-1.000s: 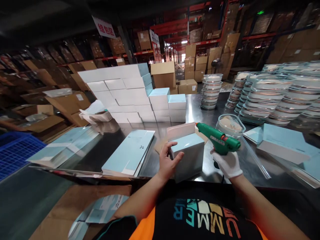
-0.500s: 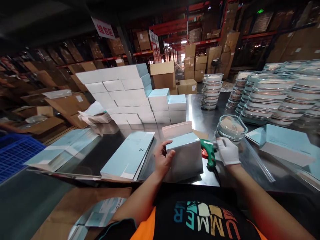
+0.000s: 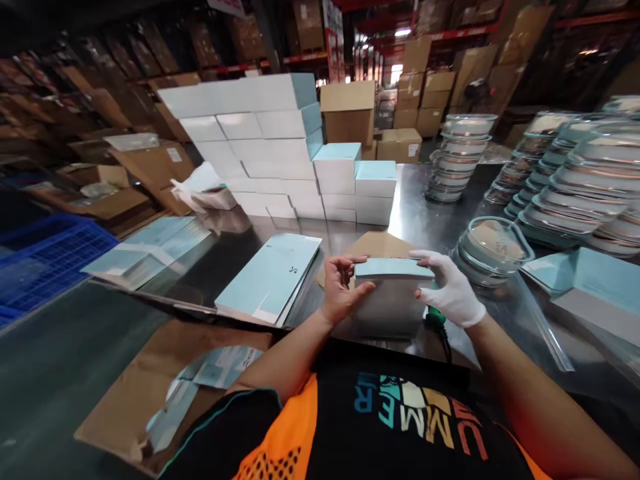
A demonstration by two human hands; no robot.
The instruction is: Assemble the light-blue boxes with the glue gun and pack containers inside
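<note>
A small light-blue box point(image 3: 390, 293) stands on the steel table point(image 3: 430, 220) right in front of me, its lid flap down. My bare left hand point(image 3: 343, 290) grips its left side, thumb on the top. My right hand point(image 3: 450, 290), in a white glove, presses on the box's right top edge. The green glue gun point(image 3: 436, 319) lies on the table just under my right hand, mostly hidden by it.
Flat blue box blanks point(image 3: 273, 277) lie left of the box, more blanks point(image 3: 595, 280) at right. A wall of finished boxes point(image 3: 280, 147) stands behind. Stacked lidded glass bowls point(image 3: 565, 187) fill the right; one bowl point(image 3: 493, 243) sits near. A blue crate point(image 3: 45, 257) sits far left.
My right hand set the glue gun down and moved onto the box. The open lid flap is folded shut. Both hands now hold the box.
</note>
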